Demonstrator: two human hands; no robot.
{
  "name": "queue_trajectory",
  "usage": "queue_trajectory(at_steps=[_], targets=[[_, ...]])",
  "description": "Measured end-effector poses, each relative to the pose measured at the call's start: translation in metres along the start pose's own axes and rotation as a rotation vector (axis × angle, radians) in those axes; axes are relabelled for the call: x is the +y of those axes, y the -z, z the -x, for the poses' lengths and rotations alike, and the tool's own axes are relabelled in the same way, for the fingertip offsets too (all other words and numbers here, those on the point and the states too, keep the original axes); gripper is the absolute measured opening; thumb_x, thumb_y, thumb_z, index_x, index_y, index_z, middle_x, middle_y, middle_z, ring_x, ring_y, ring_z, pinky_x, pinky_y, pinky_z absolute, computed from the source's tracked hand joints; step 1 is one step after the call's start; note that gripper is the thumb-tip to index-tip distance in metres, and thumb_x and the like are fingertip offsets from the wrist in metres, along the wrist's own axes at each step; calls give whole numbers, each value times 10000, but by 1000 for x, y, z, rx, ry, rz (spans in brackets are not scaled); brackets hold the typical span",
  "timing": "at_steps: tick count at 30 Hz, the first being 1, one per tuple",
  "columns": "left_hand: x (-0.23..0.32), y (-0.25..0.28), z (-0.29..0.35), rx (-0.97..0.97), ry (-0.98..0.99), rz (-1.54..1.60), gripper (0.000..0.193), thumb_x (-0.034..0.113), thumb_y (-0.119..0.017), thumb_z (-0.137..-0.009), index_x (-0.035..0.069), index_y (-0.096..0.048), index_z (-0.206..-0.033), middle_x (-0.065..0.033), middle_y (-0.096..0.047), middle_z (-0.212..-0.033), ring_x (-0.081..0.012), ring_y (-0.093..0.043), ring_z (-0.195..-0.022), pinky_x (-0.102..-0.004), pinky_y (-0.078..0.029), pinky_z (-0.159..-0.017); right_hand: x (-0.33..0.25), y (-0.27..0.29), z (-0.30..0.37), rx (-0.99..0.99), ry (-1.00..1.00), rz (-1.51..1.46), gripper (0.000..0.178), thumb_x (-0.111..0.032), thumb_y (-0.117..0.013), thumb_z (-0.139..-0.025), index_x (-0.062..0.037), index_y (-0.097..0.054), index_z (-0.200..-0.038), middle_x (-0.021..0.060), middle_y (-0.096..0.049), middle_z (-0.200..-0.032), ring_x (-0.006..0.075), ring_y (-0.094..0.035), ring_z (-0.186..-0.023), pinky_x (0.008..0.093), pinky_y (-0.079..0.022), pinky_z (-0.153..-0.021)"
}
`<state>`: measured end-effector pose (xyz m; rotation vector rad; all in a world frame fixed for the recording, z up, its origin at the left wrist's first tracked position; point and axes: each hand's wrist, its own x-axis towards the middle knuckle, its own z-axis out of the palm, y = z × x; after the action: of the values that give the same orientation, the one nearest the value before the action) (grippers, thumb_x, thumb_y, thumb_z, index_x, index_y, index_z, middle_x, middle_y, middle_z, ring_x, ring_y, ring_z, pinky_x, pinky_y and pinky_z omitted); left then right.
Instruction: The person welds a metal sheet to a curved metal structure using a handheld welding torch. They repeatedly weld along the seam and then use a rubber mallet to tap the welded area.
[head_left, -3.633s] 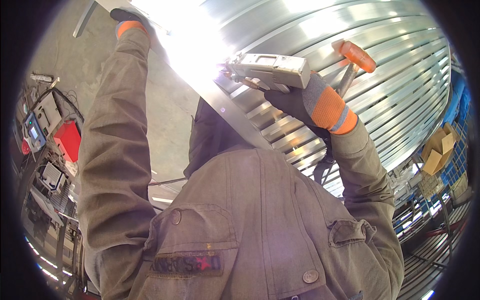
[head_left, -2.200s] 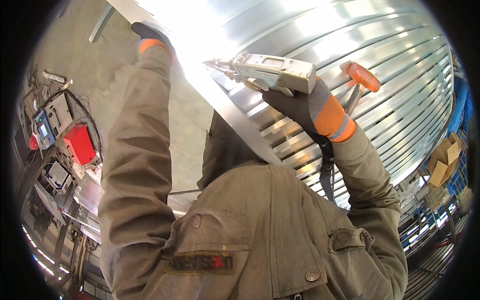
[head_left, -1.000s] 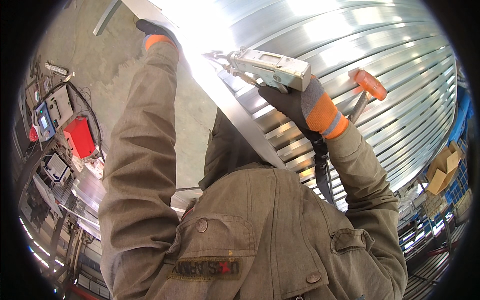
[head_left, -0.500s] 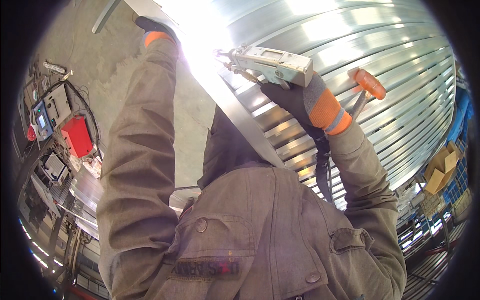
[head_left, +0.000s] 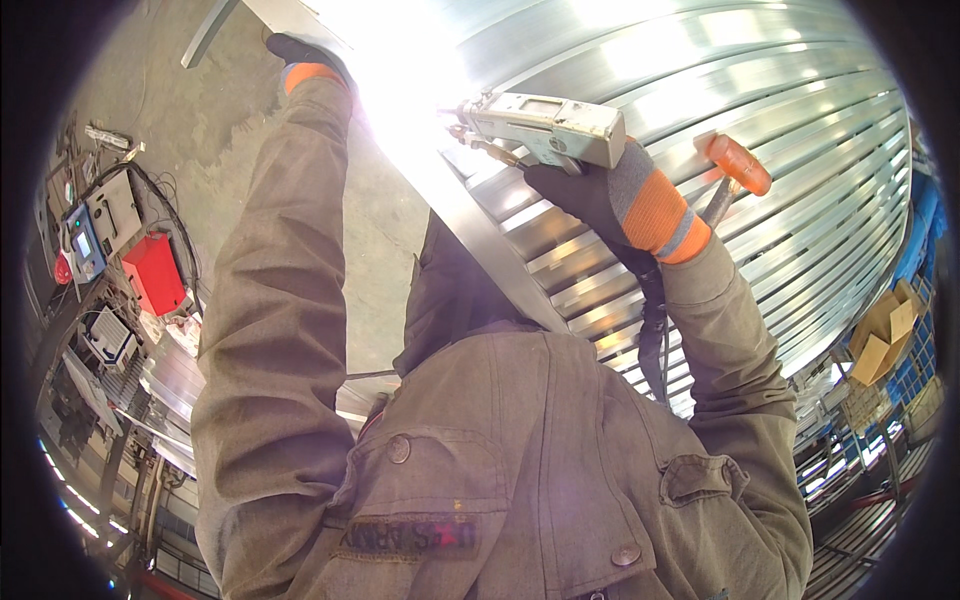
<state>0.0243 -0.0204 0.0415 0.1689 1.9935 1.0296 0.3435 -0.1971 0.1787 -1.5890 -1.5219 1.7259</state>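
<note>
My right hand (head_left: 590, 195), in a dark glove with a grey and orange cuff, is closed around a pale grey handheld welding gun (head_left: 555, 128). The gun's nozzle points left at a long silver metal rail (head_left: 495, 260), where a blinding white glow hides the contact. A dark cable (head_left: 652, 340) hangs below that hand. At the upper left, my left hand (head_left: 305, 58), gloved the same way, is against the rail's outer side. Its fingers are mostly hidden by the rail and the glare. Parallel silver slats (head_left: 800, 230) run off to the right of the rail.
An orange-headed mallet (head_left: 738, 163) lies on the slats, right of the gun. On the left are a control unit with a screen (head_left: 86, 243), a red box (head_left: 154, 273) and loose cables above concrete floor (head_left: 385, 250). An opened cardboard box (head_left: 885, 332) is at far right.
The gun and my right hand have shifted very slightly, and the white glow at the nozzle has spread. My left hand has stayed almost where it was, against the rail.
</note>
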Motion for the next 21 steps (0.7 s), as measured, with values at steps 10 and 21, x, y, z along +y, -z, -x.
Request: queue_trajectory(at_steps=[10,21], targets=[[0,-3,-1,-14,24,-21,1186,977,-446,-875,27,-594,-1570,-118,-579,-1636,-287,-541,-1476,-362,-406,-1223,3,4,-2,-5,-12,111,478,-230,-778,-1012,2,-668,-1415,96,-778,-1155,160,-731,-1026,325,-606,-847],[-2,0,-3,-22,45,-23,1234,1014,-417,-858,18,-600,-1563,-137,-606,-1610,-314,-554,-1466,-364,-413,-1216,-15,14,-6,-75,-37,255,451,-246,-770,-1000,11,-692,-1364,95,-776,-1040,144,-730,-907,302,-604,-760]])
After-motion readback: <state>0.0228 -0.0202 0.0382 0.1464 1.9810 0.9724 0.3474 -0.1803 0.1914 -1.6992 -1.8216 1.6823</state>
